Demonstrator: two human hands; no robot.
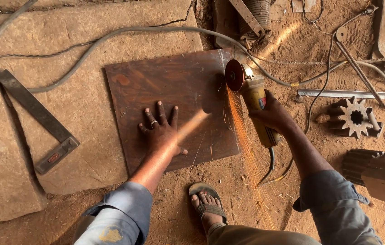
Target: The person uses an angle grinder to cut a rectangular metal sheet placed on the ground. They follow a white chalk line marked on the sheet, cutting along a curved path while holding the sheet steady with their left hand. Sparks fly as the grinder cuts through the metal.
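Splayed flat, left hand [161, 131] presses rusty square plate [174, 106]; right hand [272, 115] grasps yellow sparking grinder [253, 97].

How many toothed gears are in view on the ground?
1 for certain: a toothed gear on the sand right of the grinder, just below a flat metal bar. The ribbed metal part at the right edge may be another; it is cut off.

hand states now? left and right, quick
Left hand: open, flat on the rusty steel plate, fingers spread.
Right hand: closed around the yellow angle grinder, sparks flying.
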